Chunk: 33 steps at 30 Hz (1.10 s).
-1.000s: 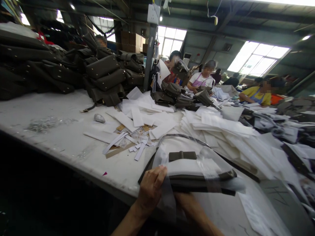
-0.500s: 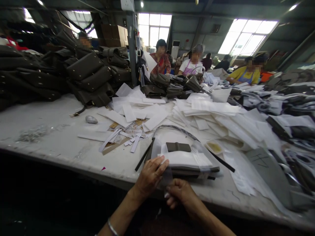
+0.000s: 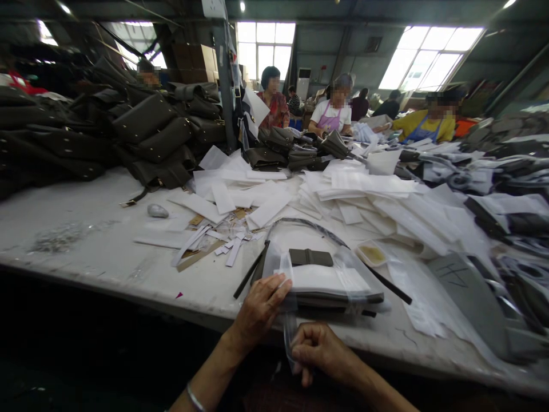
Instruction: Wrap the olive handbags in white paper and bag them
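A dark olive handbag (image 3: pixel 338 297) lies in front of me, partly covered by clear plastic and white sheeting (image 3: pixel 326 280). Its handle (image 3: pixel 306 220), wrapped in film, arches behind it, and a small olive tab (image 3: pixel 311 257) shows on top. My left hand (image 3: pixel 262 306) rests on the bag's left end, fingers extended over the wrapping, thumb hidden. Just below the bag, at the table edge, my right hand (image 3: pixel 318 348) is closed in a pinch on a strip of clear plastic (image 3: pixel 290 337) that hangs down from the bag.
Dark bags (image 3: pixel 150 129) are heaped at the left. White sheets (image 3: pixel 369 194) and paper scraps (image 3: pixel 227 234) cover the table (image 3: pixel 107 269) behind the bag. Nearby are a small dish (image 3: pixel 371 253) and a grey panel (image 3: pixel 467 297). Co-workers (image 3: pixel 334 111) sit across the table.
My right hand has moved slightly down and to the right, drawing the plastic strip lower and narrower. The left hand stays on the bag.
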Available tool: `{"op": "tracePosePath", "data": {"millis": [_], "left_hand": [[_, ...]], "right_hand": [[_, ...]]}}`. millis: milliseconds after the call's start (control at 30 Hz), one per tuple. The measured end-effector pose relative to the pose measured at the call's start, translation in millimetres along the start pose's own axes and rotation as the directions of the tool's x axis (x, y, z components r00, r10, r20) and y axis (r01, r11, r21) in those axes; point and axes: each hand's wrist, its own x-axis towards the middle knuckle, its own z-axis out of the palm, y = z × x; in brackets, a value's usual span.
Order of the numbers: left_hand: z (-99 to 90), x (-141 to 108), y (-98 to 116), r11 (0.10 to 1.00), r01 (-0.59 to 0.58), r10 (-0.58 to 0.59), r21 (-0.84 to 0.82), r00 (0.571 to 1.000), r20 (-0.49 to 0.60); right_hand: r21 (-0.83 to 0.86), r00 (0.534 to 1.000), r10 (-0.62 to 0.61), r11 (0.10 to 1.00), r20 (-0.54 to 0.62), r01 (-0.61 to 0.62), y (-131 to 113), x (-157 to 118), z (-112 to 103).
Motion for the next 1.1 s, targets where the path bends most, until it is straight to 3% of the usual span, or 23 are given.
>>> {"op": "tracePosePath", "data": {"millis": [167, 400, 500, 633, 767, 867, 967, 1033, 1067, 1100], "left_hand": [[4.8, 0.2, 2.3, 1.000, 0.018, -0.017, 0.010, 0.996, -0.082], [28.4, 20.0, -1.5, 0.993, 0.091, -0.085, 0.070, 0.993, -0.088], [32.8, 25.1, -5.4, 0.993, 0.085, -0.081, 0.085, 0.996, -0.046], [23.2, 20.5, -5.8, 0.996, 0.001, -0.005, 0.084, 0.999, 0.053], [9.7, 16.2, -3.5, 1.000, -0.020, 0.016, 0.019, 0.984, 0.178], [10.0, 15.3, -2.7, 1.000, -0.016, 0.014, 0.006, 0.985, 0.170], [17.5, 15.0, -1.3, 0.998, 0.009, -0.012, 0.057, 0.998, 0.059], [21.2, 15.7, 0.3, 0.997, 0.007, -0.007, 0.075, 1.000, -0.007], [21.9, 16.4, 1.0, 0.997, 0.007, -0.005, 0.081, 1.000, -0.026], [21.9, 17.4, 1.6, 0.996, 0.010, -0.007, 0.087, 0.999, -0.039]], "right_hand": [[-0.052, 0.998, 0.060, 0.997, 0.028, -0.058, -3.4, -2.3, 4.1], [-0.325, 0.998, 0.031, 0.945, -0.045, -0.044, -27.8, 21.2, -0.5], [-0.271, 0.998, 0.039, 0.961, -0.047, -0.051, -32.3, 28.6, -4.0], [-0.140, 0.996, 0.077, 0.987, -0.043, -0.082, -40.2, 26.3, -5.6], [0.088, 0.999, 0.006, 0.996, -0.044, -0.002, -52.0, 30.1, -1.2], [0.138, 0.998, -0.016, 0.990, -0.059, 0.024, -60.0, 33.2, 5.1], [-0.021, 0.993, 0.082, 0.997, 0.090, -0.081, -86.9, 21.6, 6.0], [-0.204, 0.984, 0.059, 0.979, 0.168, -0.023, -122.7, 7.7, -0.9], [-0.300, 0.991, -0.065, 0.949, 0.117, 0.098, -143.2, 1.7, -6.8], [-0.395, 0.966, -0.258, 0.884, 0.029, 0.249, -162.6, -2.1, -14.3]]}}
